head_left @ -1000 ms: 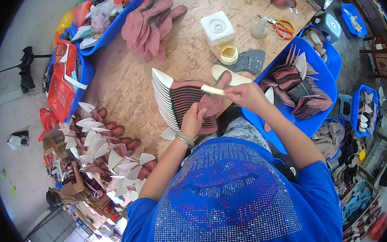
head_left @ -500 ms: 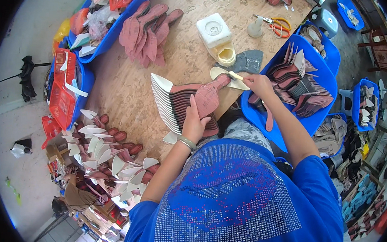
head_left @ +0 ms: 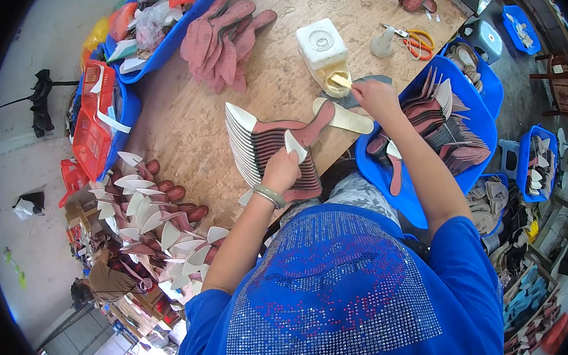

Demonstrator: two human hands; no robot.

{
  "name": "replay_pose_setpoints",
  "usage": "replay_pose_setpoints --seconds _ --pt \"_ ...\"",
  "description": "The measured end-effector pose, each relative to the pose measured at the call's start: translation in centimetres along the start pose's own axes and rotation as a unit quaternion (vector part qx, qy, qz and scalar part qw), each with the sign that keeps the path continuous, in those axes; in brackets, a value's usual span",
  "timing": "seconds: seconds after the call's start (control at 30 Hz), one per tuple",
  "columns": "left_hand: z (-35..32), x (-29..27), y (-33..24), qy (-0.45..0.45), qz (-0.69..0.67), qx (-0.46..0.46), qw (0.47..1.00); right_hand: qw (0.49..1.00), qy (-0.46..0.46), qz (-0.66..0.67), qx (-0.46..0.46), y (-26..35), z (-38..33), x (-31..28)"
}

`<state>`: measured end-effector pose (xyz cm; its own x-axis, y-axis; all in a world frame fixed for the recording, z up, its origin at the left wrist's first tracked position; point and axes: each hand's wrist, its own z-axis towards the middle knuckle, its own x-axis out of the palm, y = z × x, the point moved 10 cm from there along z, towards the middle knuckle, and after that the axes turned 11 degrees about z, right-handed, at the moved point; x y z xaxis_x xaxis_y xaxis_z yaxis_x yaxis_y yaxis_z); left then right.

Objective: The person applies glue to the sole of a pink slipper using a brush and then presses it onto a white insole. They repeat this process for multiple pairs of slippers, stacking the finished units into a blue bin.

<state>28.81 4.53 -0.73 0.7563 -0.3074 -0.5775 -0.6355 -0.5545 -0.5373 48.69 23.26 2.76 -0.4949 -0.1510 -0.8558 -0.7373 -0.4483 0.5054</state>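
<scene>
Shoe insole boards, reddish with white pointed ends, lie fanned in an overlapping stack (head_left: pixel 246 149) on the table in front of me. My left hand (head_left: pixel 282 172) is over the stack, its fingers closed on the white end of an insole board (head_left: pixel 293 145). My right hand (head_left: pixel 374 98) grips a pale brush (head_left: pixel 341 81), whose tip is in the mouth of a yellowed glue pot (head_left: pixel 335 87). One reddish board (head_left: pixel 318 121) at the stack's right end reaches over a cream sole-shaped piece (head_left: pixel 346 118). A dark grey sheet (head_left: pixel 350 101) lies partly behind my right hand.
A white block-shaped container (head_left: pixel 321 41) adjoins the pot. Orange-handled scissors (head_left: pixel 417 42) and a pale nozzle bottle (head_left: pixel 382 44) stand farther right. More reddish boards (head_left: pixel 224 43) are piled at the far left. A blue bin (head_left: pixel 389 191) full of boards is by my right arm.
My right hand has carried the brush from the reddish board up to the glue pot. My left hand has shifted down slightly, and a white board end now shows at its fingers.
</scene>
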Motion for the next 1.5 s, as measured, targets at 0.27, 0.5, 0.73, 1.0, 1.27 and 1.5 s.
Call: replay_pose_setpoints --seconds 0.27,0.5,0.73,1.0,1.27,1.5 --pt "-2.1 4.5 1.1 0.121 -0.374 -0.156 0.906 0.996 0.044 -0.072 -0.038 0.0 0.6 1.1" --pt "-2.1 5.1 1.5 0.125 -0.387 -0.153 0.901 0.991 -0.002 0.118 0.066 -1.6 -7.2 -1.0" --pt "-2.2 4.5 1.3 0.128 -0.403 -0.177 0.889 0.899 0.157 0.377 0.157 0.4 -15.3 4.3" --pt "-1.8 4.3 2.2 0.132 -0.367 -0.174 0.904 0.931 0.077 0.31 0.178 -3.9 -12.2 4.3" --pt "-1.9 3.7 1.2 0.13 -0.294 -0.136 0.937 0.983 0.072 0.136 0.102 -5.2 -5.6 4.6" --pt "-1.6 4.5 1.7 0.128 -0.304 -0.138 0.934 0.988 0.07 0.136 -0.01 -0.2 -5.0 5.5"
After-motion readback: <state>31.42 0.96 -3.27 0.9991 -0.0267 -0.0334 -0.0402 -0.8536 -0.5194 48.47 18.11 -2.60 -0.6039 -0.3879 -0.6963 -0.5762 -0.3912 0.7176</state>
